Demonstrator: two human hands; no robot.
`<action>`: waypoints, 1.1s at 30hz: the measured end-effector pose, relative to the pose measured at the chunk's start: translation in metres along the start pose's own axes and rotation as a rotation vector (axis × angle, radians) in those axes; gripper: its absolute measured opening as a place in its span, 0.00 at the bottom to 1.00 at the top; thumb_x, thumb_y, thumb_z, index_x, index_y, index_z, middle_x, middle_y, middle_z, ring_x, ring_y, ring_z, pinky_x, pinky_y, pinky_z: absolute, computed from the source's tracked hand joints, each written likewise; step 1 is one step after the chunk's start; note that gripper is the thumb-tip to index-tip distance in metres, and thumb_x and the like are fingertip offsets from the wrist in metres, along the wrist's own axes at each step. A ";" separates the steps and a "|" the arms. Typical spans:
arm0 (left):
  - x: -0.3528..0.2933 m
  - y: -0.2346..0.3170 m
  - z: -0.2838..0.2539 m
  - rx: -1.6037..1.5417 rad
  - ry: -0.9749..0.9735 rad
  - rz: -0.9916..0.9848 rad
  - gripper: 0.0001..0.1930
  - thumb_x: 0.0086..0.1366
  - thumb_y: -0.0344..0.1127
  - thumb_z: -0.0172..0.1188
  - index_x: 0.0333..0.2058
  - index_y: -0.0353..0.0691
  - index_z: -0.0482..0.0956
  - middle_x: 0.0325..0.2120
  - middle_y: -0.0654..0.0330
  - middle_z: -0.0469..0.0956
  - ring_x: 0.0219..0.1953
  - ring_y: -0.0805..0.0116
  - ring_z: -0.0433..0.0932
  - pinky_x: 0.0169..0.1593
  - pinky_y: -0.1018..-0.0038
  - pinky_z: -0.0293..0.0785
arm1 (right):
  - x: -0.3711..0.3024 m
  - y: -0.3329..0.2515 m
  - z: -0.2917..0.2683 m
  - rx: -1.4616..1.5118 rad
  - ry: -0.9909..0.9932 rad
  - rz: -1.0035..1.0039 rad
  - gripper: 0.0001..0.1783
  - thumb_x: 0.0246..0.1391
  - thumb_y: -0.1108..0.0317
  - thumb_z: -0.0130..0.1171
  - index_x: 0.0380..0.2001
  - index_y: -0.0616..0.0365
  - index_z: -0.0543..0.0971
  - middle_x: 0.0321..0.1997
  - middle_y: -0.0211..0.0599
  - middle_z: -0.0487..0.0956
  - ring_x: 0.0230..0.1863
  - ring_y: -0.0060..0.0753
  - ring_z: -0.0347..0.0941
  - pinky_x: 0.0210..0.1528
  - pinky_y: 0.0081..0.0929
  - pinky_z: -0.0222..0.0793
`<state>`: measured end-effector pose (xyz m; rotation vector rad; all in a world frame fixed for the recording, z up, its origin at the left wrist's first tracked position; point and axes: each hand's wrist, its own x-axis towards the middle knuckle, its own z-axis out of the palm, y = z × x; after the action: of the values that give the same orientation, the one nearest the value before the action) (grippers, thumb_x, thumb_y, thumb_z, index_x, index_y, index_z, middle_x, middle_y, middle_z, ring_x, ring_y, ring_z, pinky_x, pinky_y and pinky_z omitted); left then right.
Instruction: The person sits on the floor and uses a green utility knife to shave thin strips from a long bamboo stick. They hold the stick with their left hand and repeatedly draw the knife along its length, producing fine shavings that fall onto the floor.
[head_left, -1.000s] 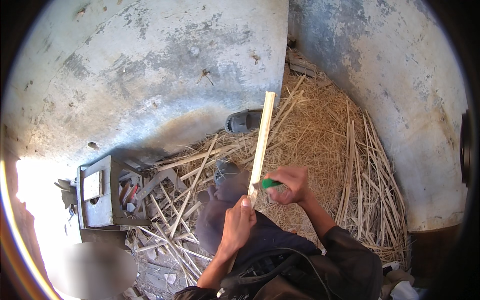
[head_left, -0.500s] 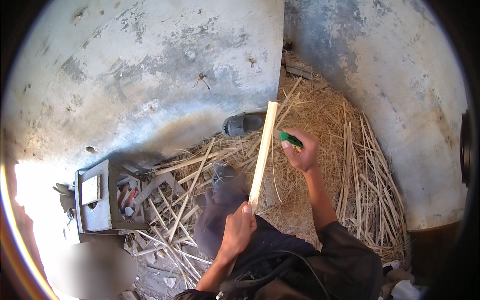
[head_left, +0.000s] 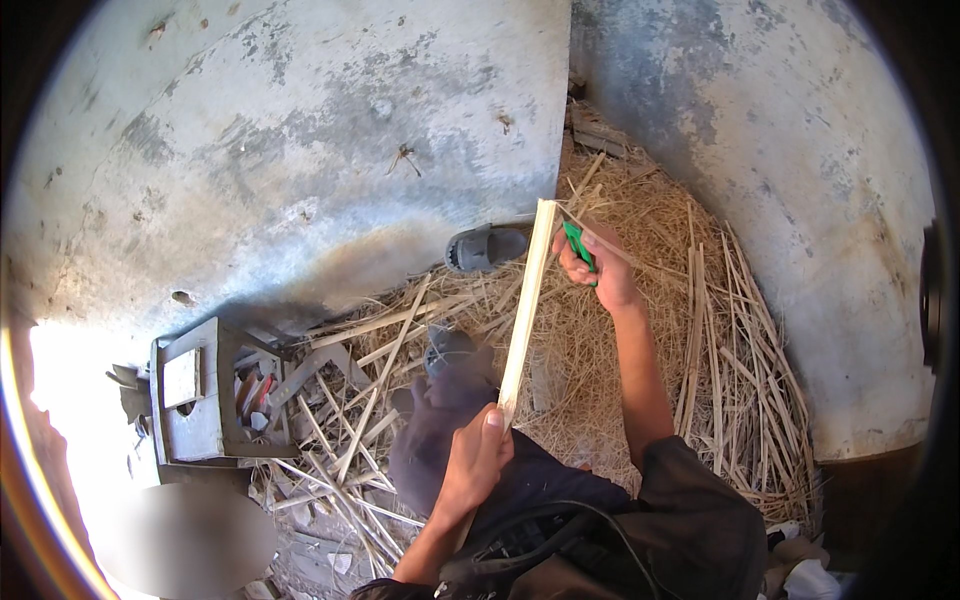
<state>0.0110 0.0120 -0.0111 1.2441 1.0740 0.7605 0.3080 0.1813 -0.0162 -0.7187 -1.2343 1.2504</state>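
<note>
My left hand is closed around the lower end of a long pale split bamboo stick, which slants upward away from me. In my right hand is a green-handled knife, its handle gripped in closed fingers just right of the stick's far end. The knife's blade is hard to make out here. A thin strip runs from the stick's far end across my right hand, slanting down to the right. Below the stick lies my dark-trousered leg, with a grey shoe partly in view.
Shavings cover the floor, with many split sticks piled at the right. More sticks lie crossed at the left, beside a weathered open box holding scraps. A grey sandal sits by the worn wall.
My right hand with the knife has moved up toward the stick's far end and turned. A thin strip now stretches across it. My left hand and the stick have hardly moved.
</note>
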 end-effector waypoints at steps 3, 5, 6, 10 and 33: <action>0.001 0.001 0.001 0.012 -0.028 -0.005 0.26 0.88 0.50 0.37 0.33 0.40 0.71 0.18 0.70 0.66 0.18 0.82 0.62 0.23 0.77 0.60 | -0.005 0.017 0.001 0.264 -0.057 0.042 0.29 0.76 0.43 0.49 0.41 0.62 0.81 0.19 0.18 0.64 0.17 0.11 0.51 0.18 0.17 0.46; 0.001 0.007 0.000 0.074 -0.027 -0.028 0.28 0.87 0.52 0.35 0.30 0.39 0.69 0.17 0.66 0.68 0.18 0.77 0.66 0.25 0.73 0.66 | -0.009 0.017 0.009 0.186 -0.019 0.016 0.29 0.76 0.42 0.48 0.42 0.62 0.81 0.20 0.18 0.64 0.18 0.11 0.52 0.19 0.17 0.48; 0.001 0.007 -0.001 0.076 -0.020 -0.027 0.28 0.87 0.52 0.35 0.31 0.39 0.69 0.17 0.66 0.68 0.18 0.77 0.66 0.25 0.73 0.66 | -0.013 0.016 0.014 0.127 0.025 -0.011 0.29 0.76 0.43 0.49 0.43 0.61 0.81 0.20 0.18 0.64 0.18 0.10 0.53 0.20 0.17 0.48; 0.001 0.007 0.001 0.114 0.006 -0.013 0.28 0.87 0.51 0.36 0.31 0.38 0.70 0.17 0.65 0.69 0.18 0.76 0.66 0.25 0.71 0.66 | -0.041 0.022 0.029 -0.172 0.125 -0.133 0.24 0.74 0.46 0.54 0.44 0.59 0.83 0.23 0.21 0.71 0.20 0.14 0.60 0.22 0.17 0.55; 0.003 0.009 0.006 0.210 0.073 0.054 0.25 0.87 0.47 0.41 0.33 0.35 0.72 0.17 0.60 0.70 0.20 0.71 0.71 0.29 0.68 0.70 | -0.126 0.041 0.080 -0.896 -0.016 -0.563 0.22 0.66 0.45 0.66 0.40 0.56 0.87 0.21 0.31 0.78 0.18 0.34 0.76 0.21 0.32 0.68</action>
<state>0.0189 0.0147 -0.0030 1.4369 1.2075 0.7531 0.2366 0.0548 -0.0702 -0.8872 -1.8587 0.1974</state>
